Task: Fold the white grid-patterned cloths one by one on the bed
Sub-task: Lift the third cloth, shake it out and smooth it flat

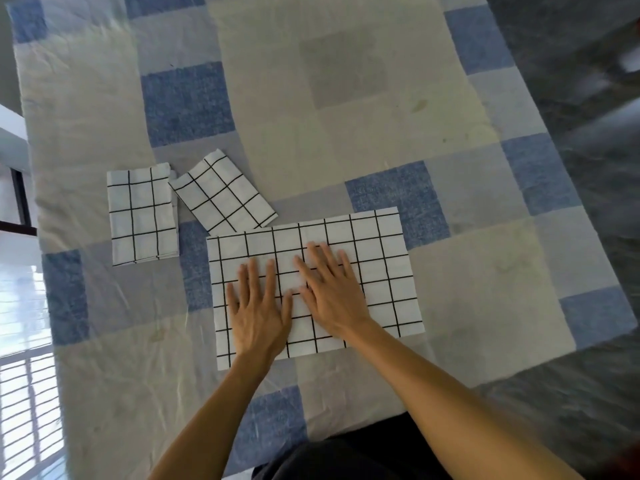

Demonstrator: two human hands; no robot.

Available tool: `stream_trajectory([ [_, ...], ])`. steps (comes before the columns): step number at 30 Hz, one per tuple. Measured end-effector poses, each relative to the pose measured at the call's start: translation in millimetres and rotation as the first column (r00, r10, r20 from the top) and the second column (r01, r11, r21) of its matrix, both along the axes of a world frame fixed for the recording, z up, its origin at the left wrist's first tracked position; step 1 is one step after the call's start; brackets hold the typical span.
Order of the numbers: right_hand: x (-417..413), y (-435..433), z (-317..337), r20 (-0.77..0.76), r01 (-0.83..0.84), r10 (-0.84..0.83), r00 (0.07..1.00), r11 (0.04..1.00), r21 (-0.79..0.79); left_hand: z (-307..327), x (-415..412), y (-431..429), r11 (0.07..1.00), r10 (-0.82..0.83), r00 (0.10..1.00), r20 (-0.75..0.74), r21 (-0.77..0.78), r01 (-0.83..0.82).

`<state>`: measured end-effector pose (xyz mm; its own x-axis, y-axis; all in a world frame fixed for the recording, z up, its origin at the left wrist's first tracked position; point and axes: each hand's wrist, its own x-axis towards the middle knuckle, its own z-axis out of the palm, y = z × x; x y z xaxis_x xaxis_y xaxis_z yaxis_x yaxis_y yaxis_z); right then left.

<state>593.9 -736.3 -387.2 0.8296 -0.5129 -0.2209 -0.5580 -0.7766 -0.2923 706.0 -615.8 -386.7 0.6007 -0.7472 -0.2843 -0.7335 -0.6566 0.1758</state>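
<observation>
A white cloth with a black grid [381,265] lies flat as a wide rectangle on the bed [346,133] in front of me. My left hand [258,306] rests palm down on its left half, fingers spread. My right hand [332,289] lies flat beside it on the middle of the cloth, fingers spread too. Neither hand grips anything. Two smaller folded grid cloths sit to the upper left: one upright rectangle [142,213] and one turned at an angle [221,194], whose lower corner touches the big cloth's far edge.
The bed cover is a patchwork of blue, grey and cream squares. The bed's right edge [568,188] drops to a dark speckled floor [588,46]. A window with bars [24,393] is at the left.
</observation>
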Motion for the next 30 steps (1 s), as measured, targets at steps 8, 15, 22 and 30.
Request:
stream_trajectory([
  [8,-75,-60,1,-0.112,0.238,-0.246,0.963,0.968,-0.083,6,12,15,0.995,0.101,0.994,-0.038,0.010,-0.100],
  [15,-72,-41,16,0.029,0.243,-0.241,0.970,0.966,-0.087,25,-9,9,0.985,-0.108,0.994,0.001,-0.135,0.107],
  [22,-85,40,22,0.248,0.071,-0.092,0.964,0.993,0.093,28,-41,47,0.867,-0.403,0.910,0.096,-0.277,0.414],
  [30,-90,71,20,0.204,0.140,-0.141,0.969,0.990,0.019,18,-47,51,0.756,-0.501,0.838,0.217,-0.362,0.546],
])
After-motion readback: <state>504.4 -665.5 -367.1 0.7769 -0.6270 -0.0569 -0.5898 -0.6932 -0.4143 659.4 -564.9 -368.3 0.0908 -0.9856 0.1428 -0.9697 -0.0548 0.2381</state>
